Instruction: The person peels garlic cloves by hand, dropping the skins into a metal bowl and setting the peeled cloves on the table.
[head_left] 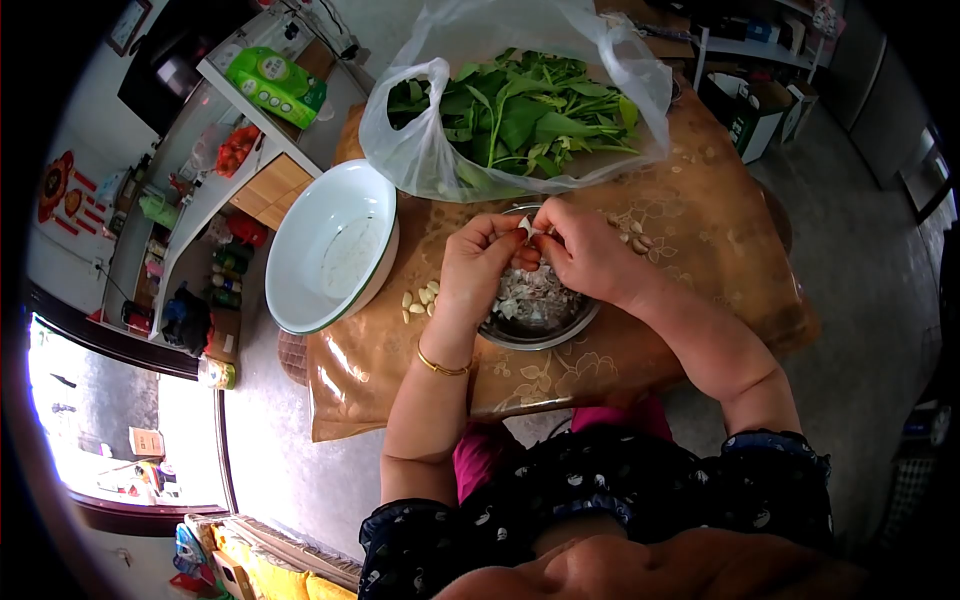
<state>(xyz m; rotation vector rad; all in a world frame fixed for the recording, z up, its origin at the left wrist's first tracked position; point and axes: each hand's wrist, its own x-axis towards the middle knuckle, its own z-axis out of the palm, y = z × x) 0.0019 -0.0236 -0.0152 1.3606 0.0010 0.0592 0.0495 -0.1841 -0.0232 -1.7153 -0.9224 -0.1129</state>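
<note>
My left hand (480, 262) and my right hand (580, 245) meet above a metal bowl (540, 343). Between their fingertips is a small white garlic clove (526, 226), pinched from both sides. Papery garlic skins (535, 300) fill much of the bowl below. Left of my left wrist, several peeled garlic cloves (420, 300) lie on the brown tablecloth (400, 370). Beyond my right hand, several more garlic cloves (636, 238) rest on the cloth; some look unpeeled.
A large white basin (330, 250) stands on the table to the left. At the back, an open clear plastic bag (400, 150) holds green leafy vegetables (530, 110). A shelf unit with a green wipes packet (275, 85) is beyond the table's left side.
</note>
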